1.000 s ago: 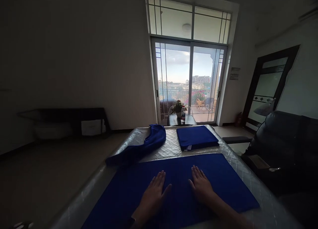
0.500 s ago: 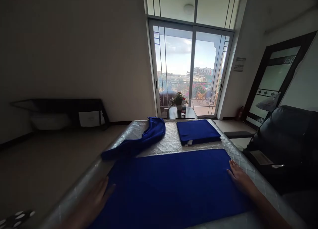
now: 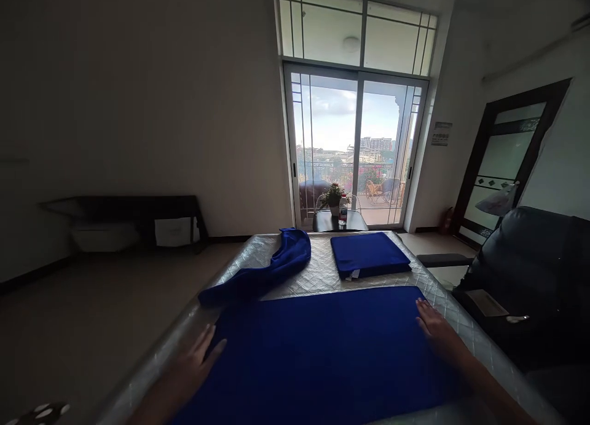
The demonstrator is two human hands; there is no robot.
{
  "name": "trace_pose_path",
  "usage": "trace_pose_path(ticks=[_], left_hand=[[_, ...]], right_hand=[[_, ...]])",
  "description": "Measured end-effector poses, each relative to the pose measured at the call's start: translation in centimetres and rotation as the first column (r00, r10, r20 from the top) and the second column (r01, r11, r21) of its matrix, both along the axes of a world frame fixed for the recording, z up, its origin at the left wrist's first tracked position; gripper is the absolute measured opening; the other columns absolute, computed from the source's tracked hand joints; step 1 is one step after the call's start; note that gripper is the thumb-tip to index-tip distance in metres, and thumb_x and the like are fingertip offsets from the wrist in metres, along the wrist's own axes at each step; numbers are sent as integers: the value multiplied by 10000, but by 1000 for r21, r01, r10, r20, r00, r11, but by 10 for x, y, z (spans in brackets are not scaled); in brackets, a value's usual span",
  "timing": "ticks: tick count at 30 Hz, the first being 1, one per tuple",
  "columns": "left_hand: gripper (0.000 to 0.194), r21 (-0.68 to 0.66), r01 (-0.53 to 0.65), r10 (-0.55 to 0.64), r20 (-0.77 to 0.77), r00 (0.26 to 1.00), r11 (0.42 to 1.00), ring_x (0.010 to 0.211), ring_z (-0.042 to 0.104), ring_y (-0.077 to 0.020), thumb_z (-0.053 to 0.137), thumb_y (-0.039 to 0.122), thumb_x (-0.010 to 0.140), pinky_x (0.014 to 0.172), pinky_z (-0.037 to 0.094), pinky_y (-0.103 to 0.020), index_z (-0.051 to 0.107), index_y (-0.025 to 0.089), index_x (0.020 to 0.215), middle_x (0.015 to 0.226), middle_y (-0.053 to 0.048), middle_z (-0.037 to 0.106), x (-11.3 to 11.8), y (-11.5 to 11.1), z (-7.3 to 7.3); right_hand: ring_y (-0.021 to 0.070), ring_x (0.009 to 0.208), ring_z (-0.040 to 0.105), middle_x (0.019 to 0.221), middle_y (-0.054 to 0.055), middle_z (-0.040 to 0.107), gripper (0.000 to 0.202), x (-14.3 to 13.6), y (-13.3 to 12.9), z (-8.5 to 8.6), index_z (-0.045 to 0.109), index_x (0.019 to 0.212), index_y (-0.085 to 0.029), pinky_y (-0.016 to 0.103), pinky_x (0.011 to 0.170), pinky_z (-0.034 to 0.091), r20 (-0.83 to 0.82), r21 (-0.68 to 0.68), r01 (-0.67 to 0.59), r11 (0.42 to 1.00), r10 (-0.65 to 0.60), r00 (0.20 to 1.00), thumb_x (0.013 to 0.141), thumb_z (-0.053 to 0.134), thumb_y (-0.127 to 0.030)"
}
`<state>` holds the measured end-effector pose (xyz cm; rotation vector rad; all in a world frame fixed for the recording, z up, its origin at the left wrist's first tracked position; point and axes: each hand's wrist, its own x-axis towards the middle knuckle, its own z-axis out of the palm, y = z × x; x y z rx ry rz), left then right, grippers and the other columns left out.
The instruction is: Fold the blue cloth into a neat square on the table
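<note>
A dark blue cloth [image 3: 318,351] lies spread flat across the near part of a silvery quilted mattress [image 3: 318,265]. My left hand [image 3: 196,360] is at the cloth's left edge, fingers stretched out and thumb apart. On the right edge, near the far corner, my right hand [image 3: 436,326] lies flat with its fingers extended. Beyond the spread cloth, a neatly folded blue cloth [image 3: 369,253] with a small white label sits at the right. A crumpled blue cloth [image 3: 271,265] lies at the far left, reaching the mattress edge.
Behind the mattress stands a small dark table [image 3: 322,222] with a potted plant [image 3: 332,197] and a bottle [image 3: 343,211]. A black leather chair [image 3: 530,259] is at the right. Against the left wall is a low dark bench [image 3: 138,206]. Sliding glass doors [image 3: 350,142] are ahead.
The camera view has tilted up slightly, so the scene sits lower. My right hand has slid a little inward onto the cloth. The cloths look unchanged.
</note>
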<state>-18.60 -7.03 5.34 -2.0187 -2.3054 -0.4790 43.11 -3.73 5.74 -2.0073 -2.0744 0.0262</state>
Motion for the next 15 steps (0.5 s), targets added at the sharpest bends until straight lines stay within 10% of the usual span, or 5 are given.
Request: trace_pose_path(ticks=[10, 15], left_hand=[[628, 10, 506, -505, -53, 862, 863, 1467, 398, -272, 266, 511, 1024, 1211, 359, -475, 506, 126, 1458, 1547, -161, 484, 218, 60, 25], [676, -17, 499, -499, -21, 866, 866, 1487, 347, -281, 187, 485, 1037, 1236, 322, -471, 452, 52, 1483, 1567, -196, 428, 244, 79, 5]], right_hand=[[247, 1495, 321, 1606, 149, 364, 625, -191, 28, 35, 380, 1520, -56, 393, 1222, 242, -140, -20, -437, 899, 430, 892, 1029, 208, -402], [228, 1501, 297, 1604, 143, 358, 596, -218, 40, 14, 374, 1523, -65, 379, 1213, 220, -112, 31, -420, 907, 420, 900, 1024, 200, -340]])
